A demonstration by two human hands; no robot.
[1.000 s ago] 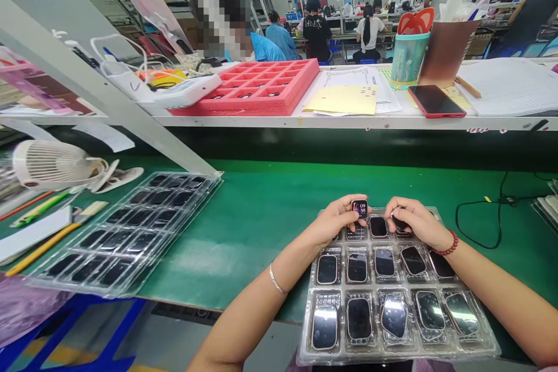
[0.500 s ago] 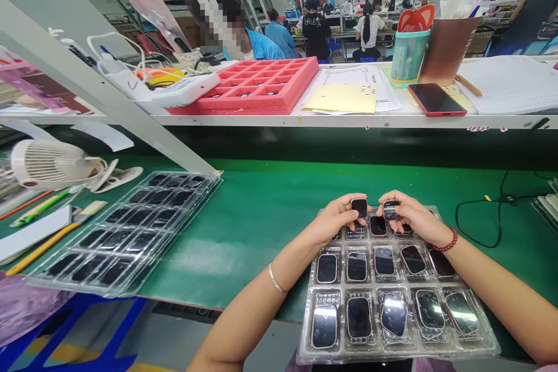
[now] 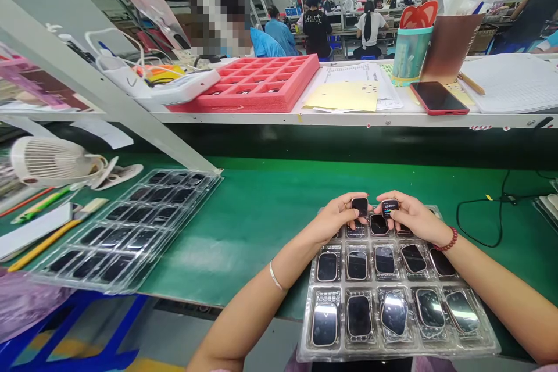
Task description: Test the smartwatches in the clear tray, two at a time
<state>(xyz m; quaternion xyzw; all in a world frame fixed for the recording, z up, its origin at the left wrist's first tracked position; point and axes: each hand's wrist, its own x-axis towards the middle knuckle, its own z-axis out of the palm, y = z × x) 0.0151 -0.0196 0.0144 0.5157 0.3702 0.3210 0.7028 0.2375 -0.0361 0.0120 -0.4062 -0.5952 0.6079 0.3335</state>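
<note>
At the lower right of the frame we see two watches held just beside each other over the far row of a clear tray [image 3: 370,353]; the left hand [image 3: 342,216] has thumb and fingers pinching the left watch [image 3: 360,206], its screen dark; the right hand [image 3: 412,218] has thumb and fingers pinching the right watch [image 3: 389,207], its screen showing lit digits; below we see dark-faced units [image 3: 359,315] in the tray's compartments, some tilted; the tray reaches past the near edge of the green desk [image 3: 244,238]; at the left of the frame we find a second tray [image 3: 150,257] and a white fan [image 3: 50,161]; across the upper frame, a white shelf [image 3: 340,118] bears a red foam holder [image 3: 303,84] and a phone [image 3: 439,97]
</note>
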